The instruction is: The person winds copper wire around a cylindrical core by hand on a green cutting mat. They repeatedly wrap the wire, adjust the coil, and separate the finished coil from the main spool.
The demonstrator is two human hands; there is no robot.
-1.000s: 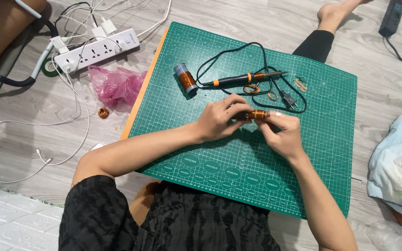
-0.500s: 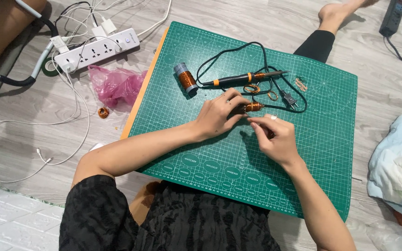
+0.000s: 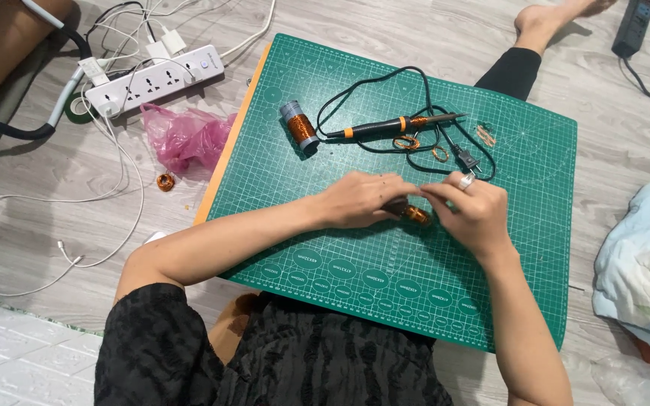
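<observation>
My left hand (image 3: pixel 360 200) and my right hand (image 3: pixel 471 209) meet over the middle of a green cutting mat (image 3: pixel 325 248). Between their fingertips sits a small coil of copper wire (image 3: pixel 416 215) on a dark core, held by both hands just above the mat. A ring shows on my right hand. Behind the hands lie a soldering iron (image 3: pixel 393 126) with a black and orange handle, its black cord looped around it, and a spool of copper wire (image 3: pixel 299 128). Small copper wire rings (image 3: pixel 406 142) lie by the iron's tip.
A white power strip (image 3: pixel 156 78) with plugs and white cables lies on the wood floor at the left. A pink plastic bag (image 3: pixel 183 137) and a small copper coil (image 3: pixel 165 181) sit beside the mat. Light blue cloth (image 3: pixel 645 263) lies at the right; a black power strip (image 3: pixel 635 26) at top right.
My hands came apart half a second ago, the right pulling away from the coil. Now both have moved down toward me and closed together on the coil again.
</observation>
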